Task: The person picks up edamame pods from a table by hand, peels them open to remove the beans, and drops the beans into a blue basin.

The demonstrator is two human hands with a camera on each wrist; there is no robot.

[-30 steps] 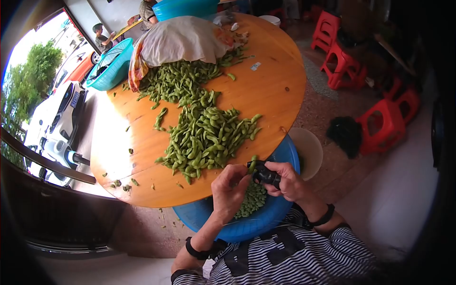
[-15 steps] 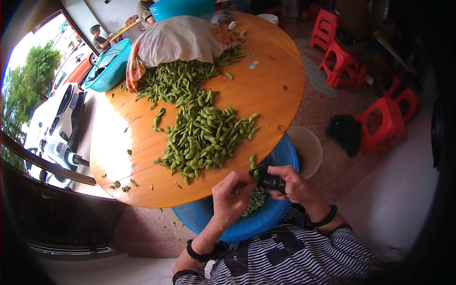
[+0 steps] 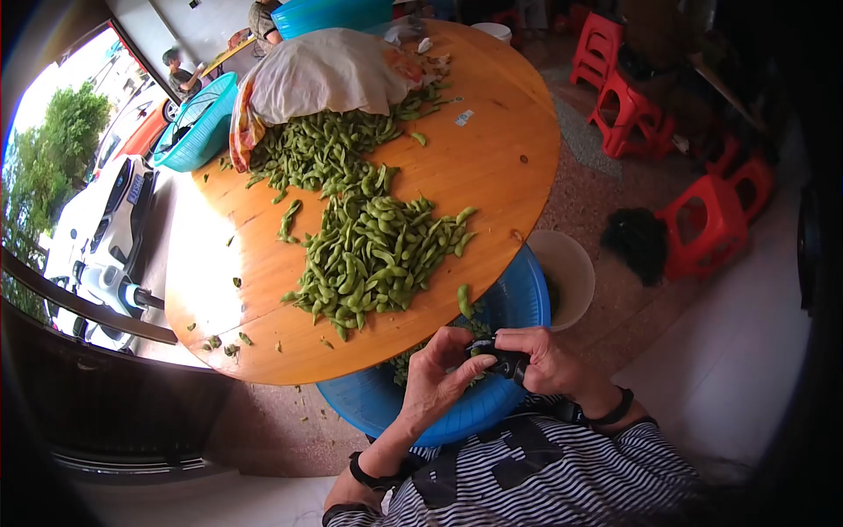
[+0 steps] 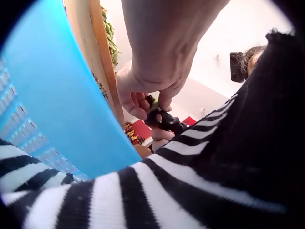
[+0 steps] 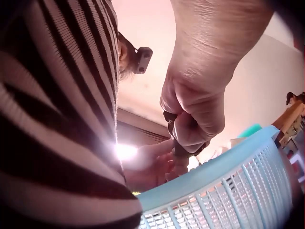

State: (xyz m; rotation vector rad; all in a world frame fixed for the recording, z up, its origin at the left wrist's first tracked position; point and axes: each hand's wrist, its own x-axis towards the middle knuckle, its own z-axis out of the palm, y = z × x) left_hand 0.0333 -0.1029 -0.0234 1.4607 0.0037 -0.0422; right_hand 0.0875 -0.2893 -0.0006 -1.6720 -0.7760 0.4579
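My left hand [image 3: 436, 369] pinches a green bean pod [image 4: 154, 103] between thumb and fingers, against the end of a black hand tool [image 3: 507, 360]. The tool is gripped in my right hand [image 3: 549, 360], and fingers hide much of it. Both hands meet above a blue plastic basket [image 3: 537, 294], close to the table edge. Shelled green beans [image 3: 480, 328] lie inside the basket. Another pod [image 3: 464, 300] shows at the table's edge. A large pile of pods [image 3: 378, 255] spreads over the round wooden table [image 3: 492, 176].
A pale cloth [image 3: 325, 75] covers the back of the pile. Turquoise baskets [image 3: 206, 123] stand at the far left and back. Beside the blue basket is a whitish bucket [image 3: 575, 272]. Red stools [image 3: 707, 228] stand at right. A person [image 3: 180, 75] is at the back left.
Both hands have moved down and closer together over the basket. The left hand has brought its fingers up against the black tool, whose end now sits largely behind them.
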